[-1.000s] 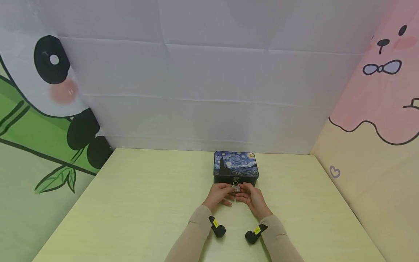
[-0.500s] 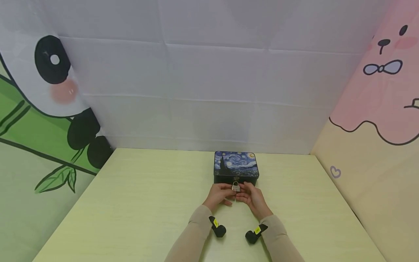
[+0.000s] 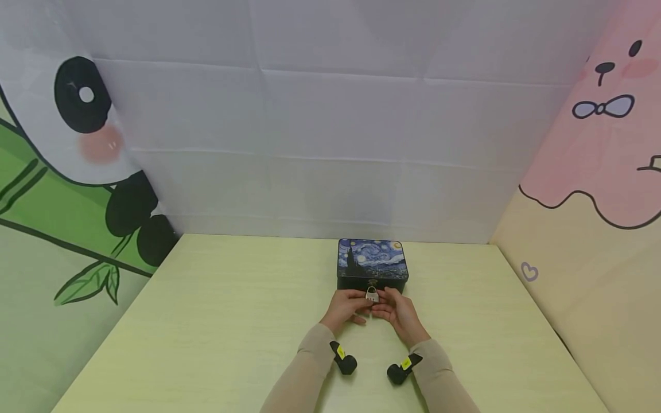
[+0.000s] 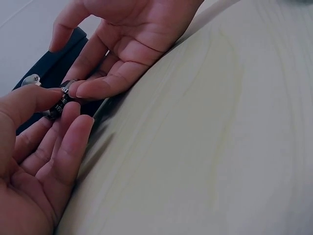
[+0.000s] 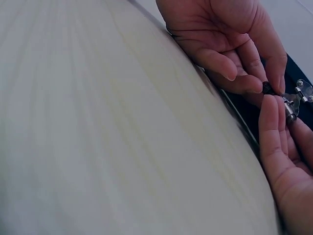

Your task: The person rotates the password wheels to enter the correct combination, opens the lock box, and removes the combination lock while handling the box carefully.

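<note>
A small silver combination padlock [image 3: 372,295] hangs by its shackle at the front clasp of a dark tin box [image 3: 373,259] with a swirling blue night-sky picture on its lid. The lid is down. My left hand [image 3: 343,307] pinches the padlock from the left; in the left wrist view its thumb lies on the number dials [image 4: 60,104]. From the other side my right hand [image 3: 400,313] holds the lock's right end between its fingers. Both hands' fingertips nearly meet there and cover parts of the padlock. The numbers are too small to read.
The box stands near the back edge of a pale yellow table [image 3: 248,321], close to a white cloth backdrop [image 3: 330,189]. Cartoon-printed panels flank the table left and right. Each wrist wears a small black camera [image 3: 347,363].
</note>
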Tool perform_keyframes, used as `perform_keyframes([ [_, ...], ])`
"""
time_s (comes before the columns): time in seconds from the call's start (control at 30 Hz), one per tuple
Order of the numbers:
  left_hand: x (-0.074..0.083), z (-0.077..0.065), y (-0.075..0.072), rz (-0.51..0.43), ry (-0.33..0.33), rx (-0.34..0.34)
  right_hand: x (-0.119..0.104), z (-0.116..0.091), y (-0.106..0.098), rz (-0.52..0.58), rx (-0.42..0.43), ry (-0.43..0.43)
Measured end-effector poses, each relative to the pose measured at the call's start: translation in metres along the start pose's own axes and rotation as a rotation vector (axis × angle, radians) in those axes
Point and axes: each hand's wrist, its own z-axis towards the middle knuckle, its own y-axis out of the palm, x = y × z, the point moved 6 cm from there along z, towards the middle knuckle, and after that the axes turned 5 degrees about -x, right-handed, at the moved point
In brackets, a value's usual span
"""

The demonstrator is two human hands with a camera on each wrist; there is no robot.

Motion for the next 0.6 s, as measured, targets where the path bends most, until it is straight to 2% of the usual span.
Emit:
perform_keyframes([
  [0.6, -0.0017, 0.0009, 0.0001, 0.012, -0.013, 0.023, -0.0007, -0.0006, 0.0003, 0.005, 0.006, -0.002],
])
